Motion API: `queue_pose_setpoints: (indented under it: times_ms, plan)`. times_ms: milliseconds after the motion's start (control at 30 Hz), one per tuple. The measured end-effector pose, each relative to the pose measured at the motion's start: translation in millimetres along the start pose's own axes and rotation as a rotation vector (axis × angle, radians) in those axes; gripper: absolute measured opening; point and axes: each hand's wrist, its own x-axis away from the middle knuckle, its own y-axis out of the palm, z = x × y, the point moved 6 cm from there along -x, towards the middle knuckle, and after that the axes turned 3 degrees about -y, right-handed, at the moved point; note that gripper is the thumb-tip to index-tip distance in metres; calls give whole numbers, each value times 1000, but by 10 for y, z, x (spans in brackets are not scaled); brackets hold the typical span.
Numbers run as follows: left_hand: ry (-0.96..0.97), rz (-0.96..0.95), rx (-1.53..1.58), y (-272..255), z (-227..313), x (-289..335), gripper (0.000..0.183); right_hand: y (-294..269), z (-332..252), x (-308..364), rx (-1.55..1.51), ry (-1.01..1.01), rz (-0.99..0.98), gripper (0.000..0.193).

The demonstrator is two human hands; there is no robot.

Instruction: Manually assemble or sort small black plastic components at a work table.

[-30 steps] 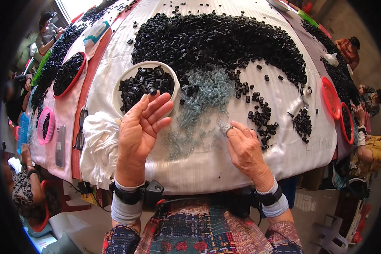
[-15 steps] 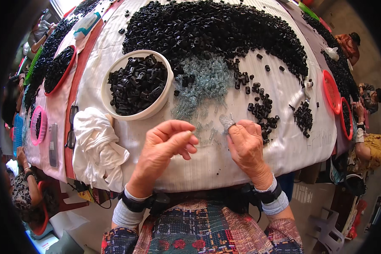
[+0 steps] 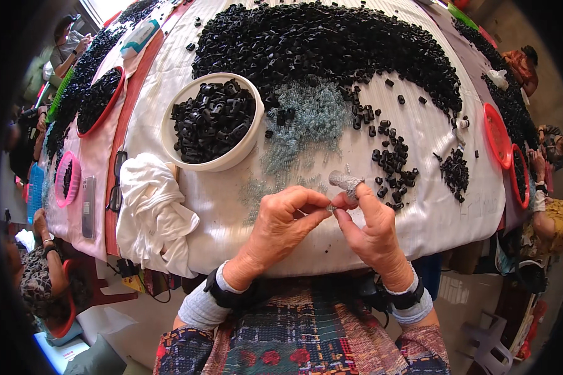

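My left hand (image 3: pixel 291 220) is closed in a pinch, thumb and forefinger brought together. At its fingertips shows a tiny pale thing that looks like a spring (image 3: pixel 330 208). My right hand (image 3: pixel 375 228) meets it there, its fingers bent and closed; what lies inside them is hidden. A grey wrap (image 3: pixel 346 182) covers one right finger. Just beyond both hands is a loose heap of small bluish-clear springs (image 3: pixel 309 115), thinning out toward me. Small black cylindrical caps (image 3: pixel 391 156) lie scattered beyond my right hand.
A white bowl (image 3: pixel 256 140) of black plastic parts stands left of the springs. Behind spreads a big black heap (image 3: pixel 319 44). A bunched white cloth (image 3: pixel 153 209) lies left, glasses (image 3: pixel 116 181) beside it. Tiny black pieces (image 3: pixel 455 172) lie right. Other people work at both side tables.
My hands were apart; now their fingertips meet over the near part of the cloth. The left hand has moved right and closed into a pinch. The right has drawn slightly nearer me.
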Motion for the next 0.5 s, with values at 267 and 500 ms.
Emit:
queue_pose_setpoints:
  times_ms: [267,500]
  plan:
    - [-195,-14,133,71,-114,33,14,39,199,118,-268,208,32,37]
    - [-400,-91,402,154,-223,35,23,27,272,170,-422,339,66,33]
